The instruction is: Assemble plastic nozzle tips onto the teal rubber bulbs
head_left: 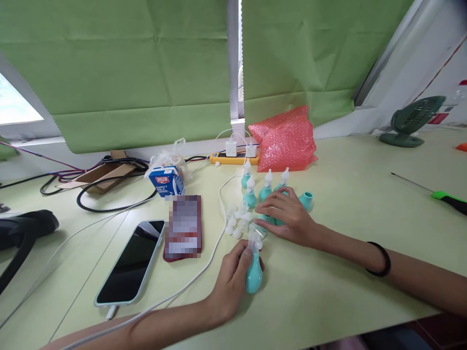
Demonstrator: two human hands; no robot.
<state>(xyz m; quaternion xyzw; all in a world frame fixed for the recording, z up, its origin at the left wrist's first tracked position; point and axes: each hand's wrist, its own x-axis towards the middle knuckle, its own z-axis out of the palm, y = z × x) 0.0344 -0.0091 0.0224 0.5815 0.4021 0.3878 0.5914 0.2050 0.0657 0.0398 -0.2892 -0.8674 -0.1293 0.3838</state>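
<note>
My left hand (233,277) is wrapped round a teal nasal aspirator bulb (254,278), which has a clear plastic piece (256,236) at its top. Just above it, my right hand (288,216) hovers with its fingers stretched out and apart, and nothing shows in them. Its fingers partly cover several teal bulbs behind and beneath. Assembled aspirators with frosted tips stand further back, one of them an aspirator (249,194) left of my right fingers. Small clear and white plastic parts (235,224) lie heaped beside it. An uncapped teal bulb (306,200) sits beyond my right hand.
A white cable (215,257) crosses the table and my left forearm. Two phones, one black-screened (133,262) and one red-edged (183,228), lie left. Behind are a milk carton (167,182), a yellow power strip (219,158) and pink bubble wrap (286,143). A screwdriver (438,195) lies right.
</note>
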